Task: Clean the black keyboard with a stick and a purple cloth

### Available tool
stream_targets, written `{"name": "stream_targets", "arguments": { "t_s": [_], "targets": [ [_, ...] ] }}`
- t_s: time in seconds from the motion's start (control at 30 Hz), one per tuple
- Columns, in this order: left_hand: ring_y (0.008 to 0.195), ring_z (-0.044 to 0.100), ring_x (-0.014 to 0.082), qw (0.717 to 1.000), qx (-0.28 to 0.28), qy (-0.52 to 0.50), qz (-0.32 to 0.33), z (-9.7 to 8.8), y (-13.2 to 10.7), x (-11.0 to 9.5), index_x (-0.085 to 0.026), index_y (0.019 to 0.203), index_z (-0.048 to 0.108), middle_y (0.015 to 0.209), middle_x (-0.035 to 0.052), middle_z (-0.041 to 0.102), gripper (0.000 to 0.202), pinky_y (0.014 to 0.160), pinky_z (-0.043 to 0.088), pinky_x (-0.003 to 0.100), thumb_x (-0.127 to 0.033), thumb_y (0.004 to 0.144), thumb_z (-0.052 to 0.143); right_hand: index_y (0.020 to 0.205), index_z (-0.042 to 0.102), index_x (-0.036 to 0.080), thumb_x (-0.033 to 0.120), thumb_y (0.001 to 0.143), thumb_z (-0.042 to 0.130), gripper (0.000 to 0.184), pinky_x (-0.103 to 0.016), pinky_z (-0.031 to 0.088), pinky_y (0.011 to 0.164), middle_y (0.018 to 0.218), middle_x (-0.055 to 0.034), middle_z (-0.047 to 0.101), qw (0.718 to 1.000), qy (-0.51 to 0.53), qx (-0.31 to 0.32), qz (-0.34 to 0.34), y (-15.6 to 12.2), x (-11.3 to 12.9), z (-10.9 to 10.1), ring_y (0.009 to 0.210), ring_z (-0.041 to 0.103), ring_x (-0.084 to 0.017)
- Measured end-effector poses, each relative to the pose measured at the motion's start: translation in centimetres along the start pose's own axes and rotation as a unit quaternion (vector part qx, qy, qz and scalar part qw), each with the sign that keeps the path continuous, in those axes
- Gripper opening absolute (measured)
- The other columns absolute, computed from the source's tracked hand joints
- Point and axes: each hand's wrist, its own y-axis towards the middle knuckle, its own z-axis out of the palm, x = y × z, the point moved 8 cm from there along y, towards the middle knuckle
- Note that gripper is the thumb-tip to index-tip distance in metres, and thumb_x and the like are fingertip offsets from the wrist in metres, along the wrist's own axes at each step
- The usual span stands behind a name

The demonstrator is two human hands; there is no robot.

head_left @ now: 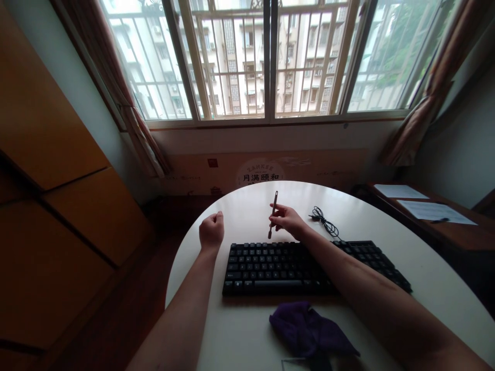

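My right hand (286, 219) pinches a thin dark pen-like stick (273, 213) and holds it nearly upright above the far edge of a black keyboard (270, 265). My right forearm crosses over the keyboard's right half. My left hand (211, 231) is curled into a fist with nothing visible in it, hovering over the white round table (240, 330) just left of the keyboard's far corner. A purple cloth (309, 330) lies crumpled on the table in front of the keyboard, close to me.
A black coiled cable (324, 220) lies on the table behind the keyboard. A dark side desk (436, 226) with white papers (433, 210) stands at the right. Wooden cabinets (58, 196) fill the left. A barred window (266, 56) and curtains are ahead.
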Motion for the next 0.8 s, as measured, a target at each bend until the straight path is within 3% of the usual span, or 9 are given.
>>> {"name": "stream_targets", "arguments": {
  "t_s": [0.23, 0.3, 0.47, 0.7, 0.8],
  "targets": [
    [0.05, 0.04, 0.0132, 1.0, -0.002, -0.004, 0.005, 0.0, 0.0, -0.1, -0.021, 0.048, 0.039, 0.047, -0.0023, 0.042, 0.043, 0.052, 0.029, 0.026, -0.043, 0.085, 0.043, 0.127, 0.05, 0.014, 0.015, 0.069, 0.073, 0.062, -0.017, 0.044, 0.042, 0.079, -0.003, 0.061, 0.991, 0.019, 0.126, 0.044, -0.6, -1.0, 2.2, 0.067, 0.067, -0.017],
    [0.05, 0.039, 0.0131, 1.0, -0.004, -0.001, 0.006, 0.0, 0.0, -0.2, -0.021, 0.047, 0.037, 0.046, -0.0025, 0.041, 0.044, 0.052, 0.028, 0.026, -0.042, 0.085, 0.043, 0.125, 0.051, 0.014, 0.015, 0.07, 0.072, 0.058, -0.017, 0.045, 0.042, 0.079, -0.0029, 0.06, 0.992, 0.001, 0.12, 0.034, -0.6, -0.9, 2.3, 0.066, 0.066, -0.016],
    [0.051, 0.04, 0.0135, 1.0, -0.003, -0.001, 0.009, 0.0, 0.0, -0.2, -0.021, 0.048, 0.037, 0.047, -0.0023, 0.042, 0.044, 0.053, 0.029, 0.026, -0.042, 0.085, 0.043, 0.121, 0.052, 0.015, 0.013, 0.071, 0.07, 0.053, -0.018, 0.046, 0.041, 0.08, -0.0032, 0.061, 0.999, -0.039, 0.024, -0.011, -0.3, 0.3, 0.7, 0.062, 0.065, -0.014],
    [0.051, 0.039, 0.0131, 1.0, -0.001, -0.006, 0.009, 0.0, 0.0, -0.2, -0.021, 0.048, 0.038, 0.046, -0.0023, 0.042, 0.044, 0.053, 0.028, 0.026, -0.043, 0.085, 0.043, 0.123, 0.051, 0.014, 0.017, 0.071, 0.071, 0.056, -0.018, 0.047, 0.042, 0.082, -0.0044, 0.063, 0.99, -0.032, 0.133, 0.021, -1.0, 0.0, 2.8, 0.065, 0.066, -0.016],
    [0.051, 0.039, 0.0129, 1.0, 0.0, -0.009, 0.009, 0.0, 0.0, -0.2, -0.02, 0.048, 0.039, 0.047, -0.0024, 0.042, 0.044, 0.053, 0.028, 0.026, -0.043, 0.085, 0.043, 0.122, 0.053, 0.013, 0.014, 0.073, 0.068, 0.052, -0.017, 0.047, 0.041, 0.082, -0.0049, 0.062, 0.993, -0.087, 0.082, -0.003, -0.8, 0.5, 2.3, 0.063, 0.066, -0.015]
  ]
}}
